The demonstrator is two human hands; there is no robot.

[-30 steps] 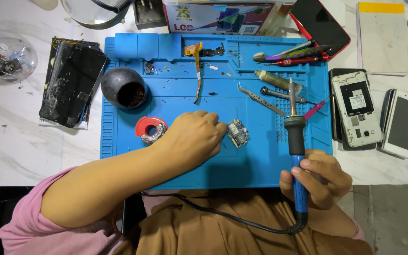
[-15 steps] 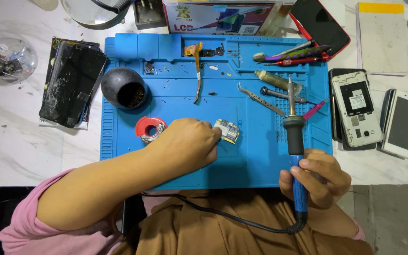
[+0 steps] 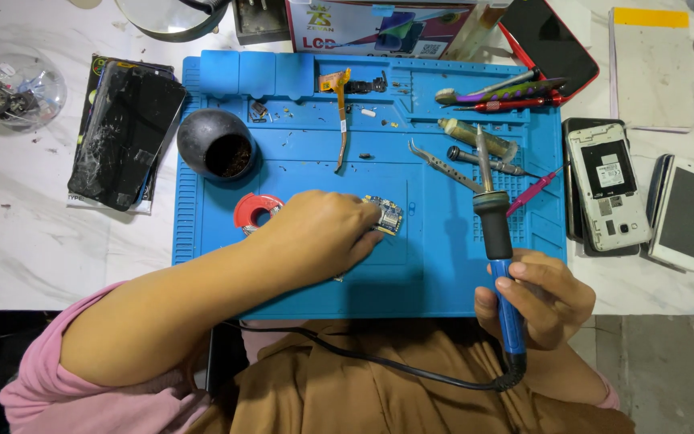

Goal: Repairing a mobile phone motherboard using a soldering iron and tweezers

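Steadying a small circuit board with left hand fingers pinched on it; right hand grips the soldering iron, fingers wrapped tight. Next, I judge, needs its tip lowered carefully onto the board.

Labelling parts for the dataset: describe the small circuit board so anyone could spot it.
Find the blue work mat in the middle of the white table. Near its centre, the left hand pinches a small circuit board at its fingertips. It is the only blue-and-metal square chip there, right of the red solder spool.
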